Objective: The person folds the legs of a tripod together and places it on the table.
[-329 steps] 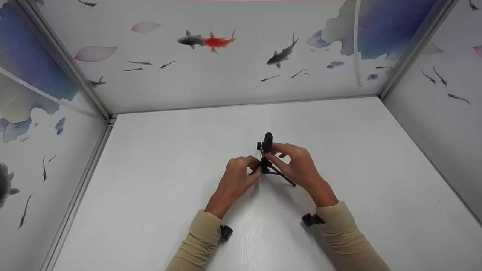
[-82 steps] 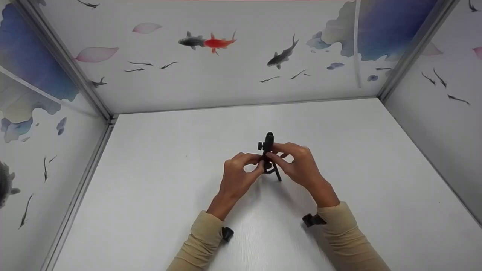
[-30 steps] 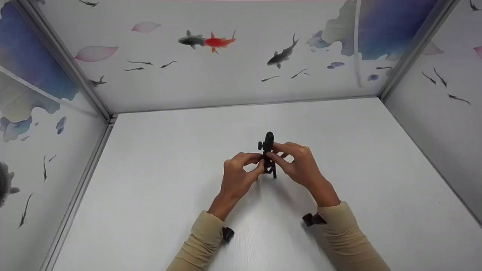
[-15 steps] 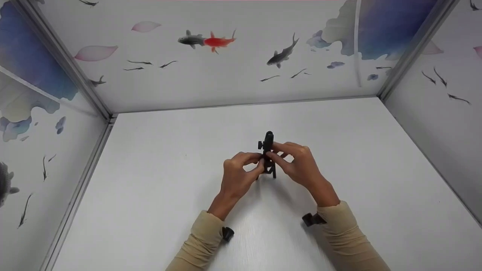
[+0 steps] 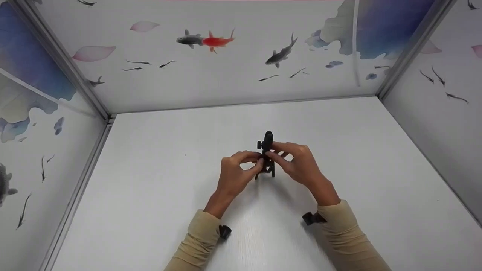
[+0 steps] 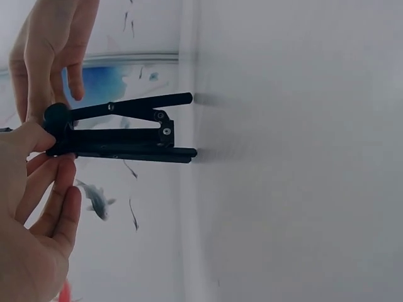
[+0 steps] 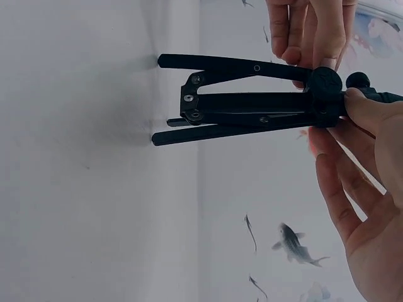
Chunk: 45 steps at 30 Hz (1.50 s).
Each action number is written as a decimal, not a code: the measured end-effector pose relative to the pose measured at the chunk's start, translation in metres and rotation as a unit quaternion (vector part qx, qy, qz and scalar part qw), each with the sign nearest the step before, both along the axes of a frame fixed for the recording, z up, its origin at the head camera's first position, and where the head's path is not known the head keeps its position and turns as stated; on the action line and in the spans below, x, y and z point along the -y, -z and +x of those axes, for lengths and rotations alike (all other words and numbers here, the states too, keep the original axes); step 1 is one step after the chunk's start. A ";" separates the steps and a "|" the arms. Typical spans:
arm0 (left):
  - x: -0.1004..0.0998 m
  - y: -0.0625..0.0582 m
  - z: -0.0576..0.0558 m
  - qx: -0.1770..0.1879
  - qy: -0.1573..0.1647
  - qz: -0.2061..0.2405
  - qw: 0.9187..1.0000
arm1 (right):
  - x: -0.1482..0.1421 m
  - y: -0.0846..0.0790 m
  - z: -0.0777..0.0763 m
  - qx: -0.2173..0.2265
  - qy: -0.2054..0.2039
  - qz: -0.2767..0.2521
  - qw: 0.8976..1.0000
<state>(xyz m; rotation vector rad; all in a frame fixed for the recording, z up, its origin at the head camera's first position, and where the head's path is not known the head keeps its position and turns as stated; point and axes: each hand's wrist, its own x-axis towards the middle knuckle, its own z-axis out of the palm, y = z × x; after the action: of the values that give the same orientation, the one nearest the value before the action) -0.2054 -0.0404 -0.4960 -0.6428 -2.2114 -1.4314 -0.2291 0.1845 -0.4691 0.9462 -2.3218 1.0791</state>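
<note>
A small black tripod [image 5: 268,139] stands upright between both hands, its legs [image 7: 227,63] drawn in close to the centre column [image 7: 252,102]. A side knob [image 5: 260,144] sticks out to the left near its top. My left hand [image 5: 234,174] pinches the tripod at the collar where the legs join, thumb and fingers on either side. Slightly higher, my right hand [image 5: 295,162] holds the upper part between thumb and fingers. Braces [image 6: 166,124] link the legs to the foot of the column. The leg tips come right down at the white tabletop.
The white tabletop [image 5: 158,158] spreads around the hands. A back wall [image 5: 233,79] printed with fish and petals closes the far side, with side walls left and right. A dark wrist camera [image 5: 225,232] sits on the left cuff, another dark camera [image 5: 309,218] on the right.
The tripod's legs have swung inward from widely spread to nearly parallel with the column. My left hand has shifted up slightly to the collar; in the last second almost nothing moves.
</note>
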 end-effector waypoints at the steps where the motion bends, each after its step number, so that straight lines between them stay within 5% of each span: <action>1: 0.002 0.000 -0.001 0.011 0.005 -0.003 1.000 | -0.001 -0.001 0.000 0.011 -0.001 0.003 1.000; 11: 0.016 -0.001 -0.007 0.097 0.051 -0.090 0.990 | -0.016 -0.004 0.002 0.146 0.022 0.087 0.985; 17: 0.016 0.001 -0.009 0.102 0.074 -0.120 0.985 | -0.018 0.003 0.000 0.199 0.019 0.156 0.967; 23: 0.016 0.004 -0.009 0.101 0.073 -0.123 0.984 | -0.012 0.014 -0.004 0.215 -0.004 0.183 0.959; 35: 0.012 0.006 -0.009 0.073 0.064 -0.145 0.985 | -0.011 0.021 -0.006 0.214 -0.026 0.158 0.964; 45: 0.012 0.005 -0.008 0.086 0.062 -0.131 0.986 | -0.008 0.020 -0.006 0.215 -0.041 0.147 0.965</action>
<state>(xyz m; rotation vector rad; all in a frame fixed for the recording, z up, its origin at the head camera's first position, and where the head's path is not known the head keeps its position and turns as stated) -0.2130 -0.0521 -0.5006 -0.7818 -2.5625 -1.3080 -0.2355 0.1929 -0.4894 0.9975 -2.8847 1.0776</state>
